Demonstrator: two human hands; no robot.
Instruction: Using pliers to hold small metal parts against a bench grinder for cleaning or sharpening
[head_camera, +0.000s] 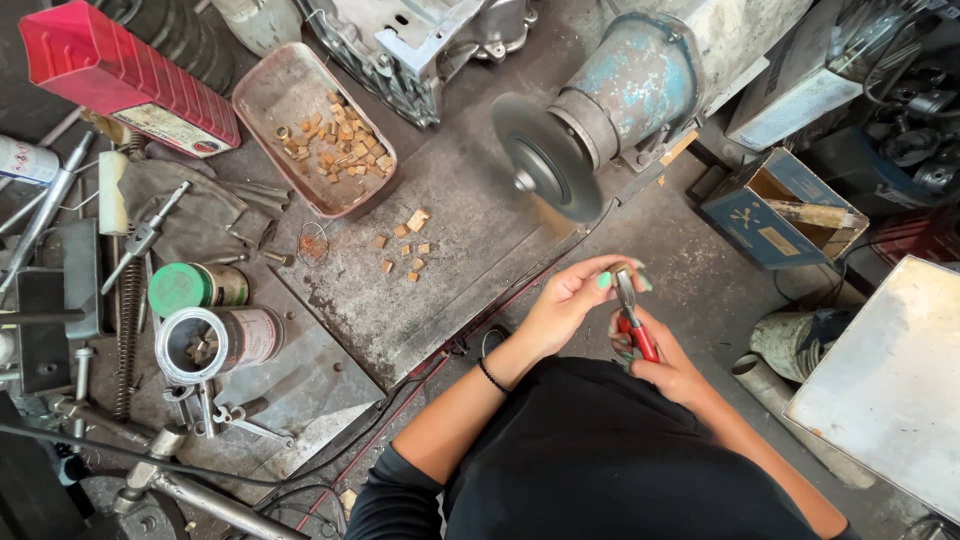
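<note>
My right hand (660, 355) grips red-handled pliers (633, 320) with the jaws pointing up. My left hand (570, 300) reaches across, and its fingertips pinch at the pliers' jaws; any piece held there is too small to see. Both hands hover below the dark grinding disc (545, 155) of a blue bench grinder (640, 85). Several small tan blocks (408, 250) lie loose on the metal plate (400, 300) to the left of my hands. More such blocks sit in a rusty oval tray (262, 95) further back.
A red tin (120, 75) lies at the top left. A green-lidded can (190, 287) and an open tin (215, 343) lie on their sides among springs, bolts and tools at left. A blue cardboard box (775, 205) and a grey slab (890, 380) stand at right.
</note>
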